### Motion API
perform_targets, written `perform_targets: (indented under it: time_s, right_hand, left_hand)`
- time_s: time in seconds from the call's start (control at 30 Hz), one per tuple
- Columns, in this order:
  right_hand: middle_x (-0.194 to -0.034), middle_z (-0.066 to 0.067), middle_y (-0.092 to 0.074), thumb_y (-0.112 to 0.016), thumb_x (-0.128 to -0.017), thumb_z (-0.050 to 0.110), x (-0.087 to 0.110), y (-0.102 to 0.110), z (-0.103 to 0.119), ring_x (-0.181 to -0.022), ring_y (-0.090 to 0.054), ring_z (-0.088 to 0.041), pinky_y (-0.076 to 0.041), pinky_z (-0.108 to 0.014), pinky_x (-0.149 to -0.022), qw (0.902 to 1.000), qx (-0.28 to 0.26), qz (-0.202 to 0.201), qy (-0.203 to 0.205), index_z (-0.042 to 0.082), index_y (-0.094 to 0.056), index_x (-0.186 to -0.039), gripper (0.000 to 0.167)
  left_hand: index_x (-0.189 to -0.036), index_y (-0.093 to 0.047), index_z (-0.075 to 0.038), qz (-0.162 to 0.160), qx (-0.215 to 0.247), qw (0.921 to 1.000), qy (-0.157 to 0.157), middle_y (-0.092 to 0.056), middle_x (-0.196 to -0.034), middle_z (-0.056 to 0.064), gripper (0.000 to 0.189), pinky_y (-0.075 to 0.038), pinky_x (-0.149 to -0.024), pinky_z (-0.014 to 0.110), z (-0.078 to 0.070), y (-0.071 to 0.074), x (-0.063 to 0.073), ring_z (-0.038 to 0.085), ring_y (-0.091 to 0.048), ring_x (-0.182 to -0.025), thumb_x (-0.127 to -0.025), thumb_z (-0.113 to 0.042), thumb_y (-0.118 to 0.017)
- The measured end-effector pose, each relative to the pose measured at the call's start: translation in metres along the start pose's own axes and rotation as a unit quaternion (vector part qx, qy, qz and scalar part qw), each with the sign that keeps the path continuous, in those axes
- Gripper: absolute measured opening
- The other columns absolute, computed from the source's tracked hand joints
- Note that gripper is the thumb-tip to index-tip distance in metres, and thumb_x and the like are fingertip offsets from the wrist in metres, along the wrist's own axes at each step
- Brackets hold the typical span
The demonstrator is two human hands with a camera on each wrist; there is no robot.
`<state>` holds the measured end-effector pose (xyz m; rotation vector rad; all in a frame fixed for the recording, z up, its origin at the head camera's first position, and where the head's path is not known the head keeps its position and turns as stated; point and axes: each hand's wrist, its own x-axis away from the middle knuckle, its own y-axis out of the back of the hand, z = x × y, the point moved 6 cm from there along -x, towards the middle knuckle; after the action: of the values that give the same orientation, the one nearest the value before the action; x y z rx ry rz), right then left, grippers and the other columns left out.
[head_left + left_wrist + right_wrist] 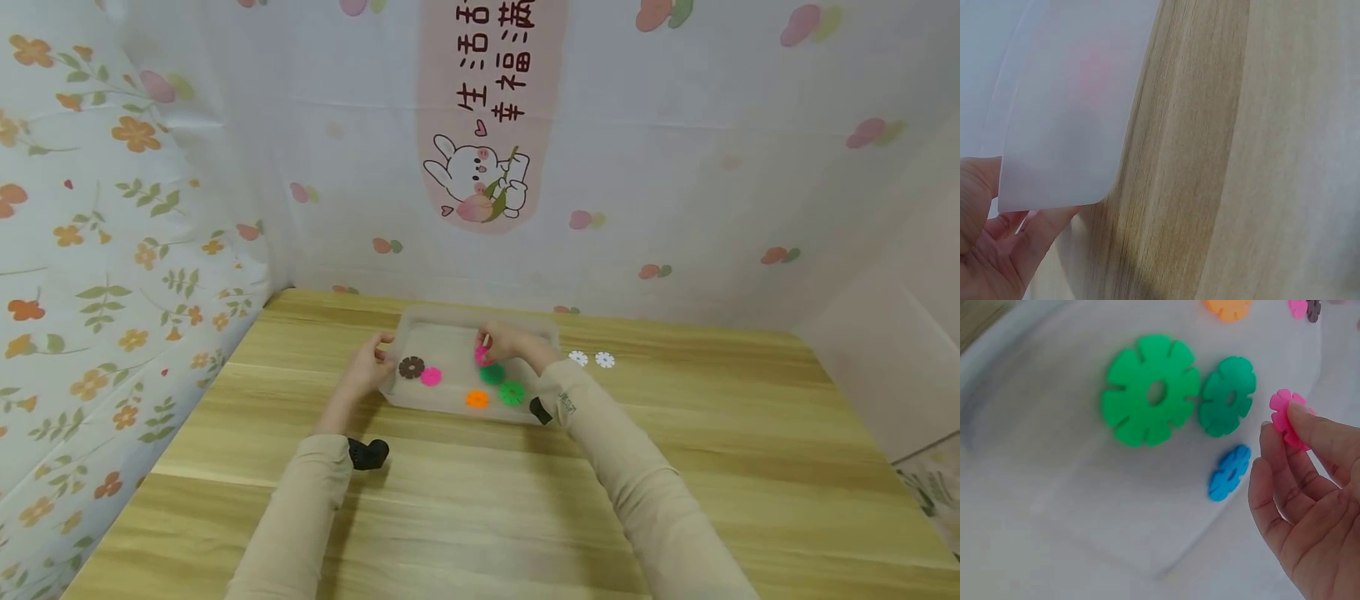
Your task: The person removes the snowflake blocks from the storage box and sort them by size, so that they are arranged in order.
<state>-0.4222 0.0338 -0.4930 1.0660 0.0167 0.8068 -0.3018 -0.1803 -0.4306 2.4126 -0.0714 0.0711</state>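
Note:
A translucent white plastic bin (442, 406) stands on the table with several notched, flower-shaped snowflake discs in it. My left hand (367, 367) holds the bin's left end, thumb over the rim and fingers outside, as the left wrist view shows. Above the bin floor, my right hand (1316, 481) pinches a pink snowflake disc (1284, 412) between thumb and fingers. Near it lie a bright green disc (1135, 394), a teal disc (1229, 397) and a blue disc (1230, 473). An orange disc (477, 399), a brown disc (411, 367) and another pink disc (431, 377) lie farther left.
Two white snowflake discs, a nearer one (577, 357) and a farther one (604, 360), lie on the wooden table (465, 500) right of the bin. A patterned curtain (675, 167) hangs behind the table. Black straps circle both wrists.

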Motion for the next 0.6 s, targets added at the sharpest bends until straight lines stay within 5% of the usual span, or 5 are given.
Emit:
perform_targets:
  time_s: [0.17,0.3,0.43,0.6]
  right_hand:
    - [-0.101,-0.014,-0.057,-0.06,-0.08,0.001,0.048,0.018,0.022,-0.088,-0.051,-0.022,-0.047,-0.028,-0.074,0.9999,-0.004,-0.013,-0.01,0.002,-0.057,-0.098,0.018]
    - [-0.101,-0.013,-0.057,-0.061,-0.08,0.002,0.06,0.024,0.019,-0.089,-0.052,-0.022,-0.047,-0.029,-0.075,0.9999,0.002,-0.008,-0.014,0.005,-0.059,-0.097,0.017]
    - [-0.107,-0.009,-0.058,-0.065,-0.083,0.014,0.022,0.009,-0.044,-0.095,-0.055,-0.021,-0.049,-0.031,-0.076,0.9997,0.018,-0.015,-0.006,0.011,-0.06,-0.1,0.018]
    - [-0.101,-0.007,-0.058,-0.063,-0.085,0.018,0.045,0.024,-0.046,-0.088,-0.057,-0.018,-0.048,-0.029,-0.071,0.9994,0.003,-0.025,0.025,0.012,-0.059,-0.098,0.016]
  left_hand:
    - [-0.129,-0.04,0.002,0.003,0.002,1.0,-0.001,-0.052,-0.104,0.028,0.046,-0.046,-0.065,0.029,-0.004,-0.001,0.001,0.032,-0.054,-0.086,-0.084,0.002,-0.05]
    - [-0.129,-0.04,0.001,0.006,0.005,1.0,0.0,-0.051,-0.107,0.029,0.045,-0.049,-0.07,0.033,-0.003,-0.001,0.002,0.035,-0.053,-0.093,-0.085,0.001,-0.05]
    - [-0.13,-0.039,0.001,0.014,0.002,0.9999,0.006,-0.051,-0.109,0.029,0.044,-0.049,-0.072,0.036,0.0,-0.003,0.003,0.037,-0.052,-0.096,-0.087,-0.001,-0.05]
    - [-0.131,-0.038,0.001,0.014,0.002,0.9999,0.006,-0.05,-0.107,0.028,0.045,-0.048,-0.069,0.033,-0.002,-0.003,0.002,0.034,-0.052,-0.091,-0.087,-0.001,-0.049]
